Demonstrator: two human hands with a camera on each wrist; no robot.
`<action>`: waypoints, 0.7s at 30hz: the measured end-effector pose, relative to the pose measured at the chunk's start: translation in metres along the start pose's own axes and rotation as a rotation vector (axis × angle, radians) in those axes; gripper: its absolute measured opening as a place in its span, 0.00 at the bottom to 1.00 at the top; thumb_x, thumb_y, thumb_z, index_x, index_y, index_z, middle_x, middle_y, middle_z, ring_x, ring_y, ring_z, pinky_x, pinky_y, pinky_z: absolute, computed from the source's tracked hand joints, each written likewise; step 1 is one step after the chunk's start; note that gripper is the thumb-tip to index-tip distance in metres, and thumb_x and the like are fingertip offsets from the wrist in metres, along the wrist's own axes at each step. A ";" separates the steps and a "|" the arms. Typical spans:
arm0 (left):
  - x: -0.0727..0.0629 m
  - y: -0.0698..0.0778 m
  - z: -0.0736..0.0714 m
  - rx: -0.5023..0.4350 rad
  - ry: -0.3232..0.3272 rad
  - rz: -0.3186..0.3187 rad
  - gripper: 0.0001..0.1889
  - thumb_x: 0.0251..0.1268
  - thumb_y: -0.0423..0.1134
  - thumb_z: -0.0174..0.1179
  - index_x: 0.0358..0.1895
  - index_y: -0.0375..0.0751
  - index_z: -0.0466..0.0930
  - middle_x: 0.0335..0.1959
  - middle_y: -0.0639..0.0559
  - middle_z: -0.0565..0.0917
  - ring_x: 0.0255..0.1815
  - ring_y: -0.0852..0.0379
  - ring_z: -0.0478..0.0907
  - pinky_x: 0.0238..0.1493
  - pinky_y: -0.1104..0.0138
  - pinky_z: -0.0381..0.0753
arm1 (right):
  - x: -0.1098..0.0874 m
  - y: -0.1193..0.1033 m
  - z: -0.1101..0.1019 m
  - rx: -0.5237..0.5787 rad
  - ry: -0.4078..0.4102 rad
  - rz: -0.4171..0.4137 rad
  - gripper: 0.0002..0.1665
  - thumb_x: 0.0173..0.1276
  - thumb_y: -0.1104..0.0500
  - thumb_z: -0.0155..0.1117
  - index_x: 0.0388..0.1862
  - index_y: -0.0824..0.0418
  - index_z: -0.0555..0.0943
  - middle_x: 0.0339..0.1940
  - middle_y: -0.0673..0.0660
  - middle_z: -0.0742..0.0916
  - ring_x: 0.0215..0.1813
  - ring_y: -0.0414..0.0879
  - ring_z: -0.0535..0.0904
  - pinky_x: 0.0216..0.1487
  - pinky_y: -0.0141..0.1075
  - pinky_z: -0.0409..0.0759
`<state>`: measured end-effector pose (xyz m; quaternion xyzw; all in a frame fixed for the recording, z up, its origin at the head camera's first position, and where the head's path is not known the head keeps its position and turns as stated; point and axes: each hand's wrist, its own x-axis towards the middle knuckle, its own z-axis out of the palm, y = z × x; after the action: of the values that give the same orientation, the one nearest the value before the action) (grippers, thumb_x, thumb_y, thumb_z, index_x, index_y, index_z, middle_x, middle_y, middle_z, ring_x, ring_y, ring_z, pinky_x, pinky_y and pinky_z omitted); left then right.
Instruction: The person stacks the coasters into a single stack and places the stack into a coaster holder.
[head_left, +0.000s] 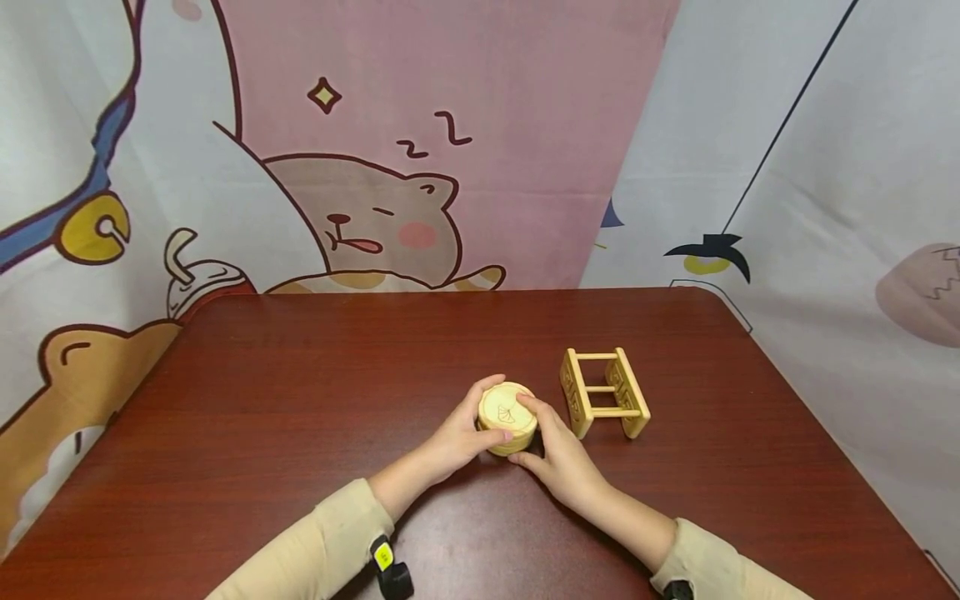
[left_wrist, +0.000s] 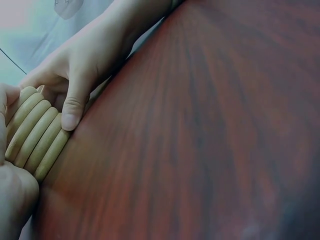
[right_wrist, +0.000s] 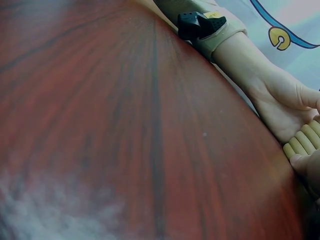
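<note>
A stack of several round, pale wooden coasters [head_left: 504,408] sits on the table, the top one engraved with a small fan-like figure. My left hand [head_left: 457,437] grips the stack from the left, its thumb across the front edge. From the right, my right hand [head_left: 564,458] holds the same stack, with a finger on the top rim and the thumb low at the front. In the left wrist view the coaster edges [left_wrist: 37,132] show as stacked rings between both hands. Only part of the stack [right_wrist: 301,144] enters the right wrist view.
A wooden coaster holder [head_left: 577,396] with two carved side panels joined by rods stands right of the hands. The dark red-brown table [head_left: 337,375] reaches back to a cartoon-printed cloth [head_left: 525,167]. Wrist cameras [head_left: 392,571] are strapped over the sleeves.
</note>
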<state>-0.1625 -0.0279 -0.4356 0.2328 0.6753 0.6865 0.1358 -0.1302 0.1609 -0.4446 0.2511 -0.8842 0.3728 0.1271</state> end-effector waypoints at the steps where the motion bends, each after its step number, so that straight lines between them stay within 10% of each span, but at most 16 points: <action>1: 0.000 0.000 0.001 -0.003 0.008 -0.001 0.41 0.56 0.25 0.63 0.72 0.40 0.53 0.61 0.39 0.70 0.57 0.50 0.70 0.59 0.60 0.66 | 0.000 0.000 0.000 -0.002 0.000 -0.002 0.50 0.46 0.66 0.78 0.68 0.61 0.63 0.64 0.63 0.74 0.66 0.54 0.67 0.61 0.49 0.67; 21: -0.001 -0.002 0.002 -0.137 0.042 0.017 0.41 0.54 0.23 0.61 0.72 0.34 0.51 0.60 0.34 0.71 0.55 0.50 0.72 0.55 0.63 0.71 | 0.001 -0.001 -0.003 0.067 0.016 -0.032 0.51 0.45 0.66 0.78 0.69 0.59 0.65 0.64 0.61 0.74 0.64 0.54 0.69 0.60 0.49 0.70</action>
<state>-0.1611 -0.0268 -0.4381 0.2143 0.6274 0.7370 0.1316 -0.1306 0.1622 -0.4420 0.2661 -0.8661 0.4022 0.1317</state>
